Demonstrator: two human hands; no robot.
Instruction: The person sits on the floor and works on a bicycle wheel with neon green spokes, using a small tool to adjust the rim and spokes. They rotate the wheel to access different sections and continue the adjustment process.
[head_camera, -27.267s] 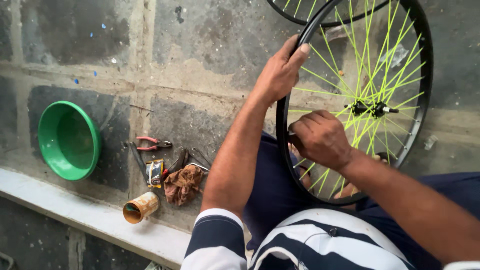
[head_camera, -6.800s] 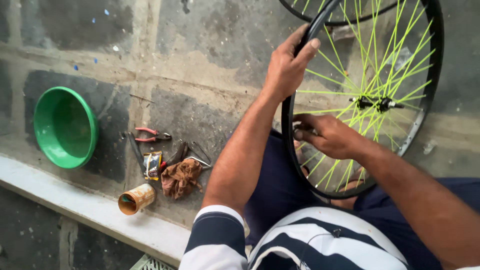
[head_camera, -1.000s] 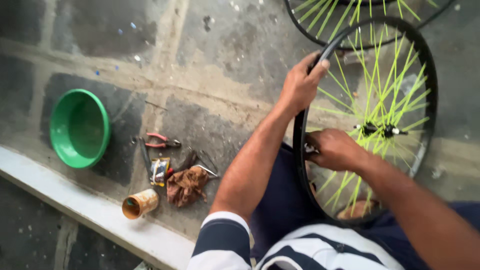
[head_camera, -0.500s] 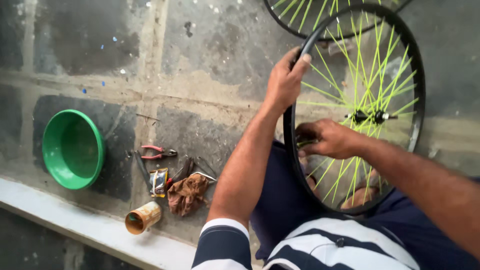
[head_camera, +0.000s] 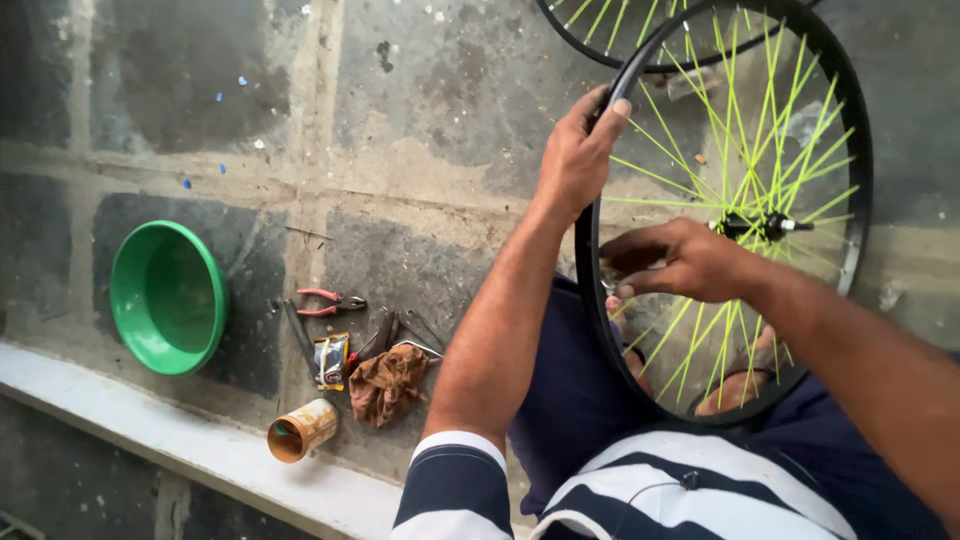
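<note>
A: How is the bicycle wheel (head_camera: 640, 90) held?

B: Upright over the lap; its rim is gripped at eleven o'clock by the left hand (head_camera: 577, 157), while spokes (head_camera: 735, 170) near nine o'clock are pinched by the right hand (head_camera: 690, 262).

A: How far along?

B: All spokes appear laced; adjustment seems unfinished.

The left arm stretches forward, bare to a striped sleeve, and the left hand (head_camera: 575, 155) curls shut with fingers wrapped over and thumb up. The right forearm crosses in from the right, its right hand (head_camera: 680, 262) pinching fingertips together, palm turned down.
</note>
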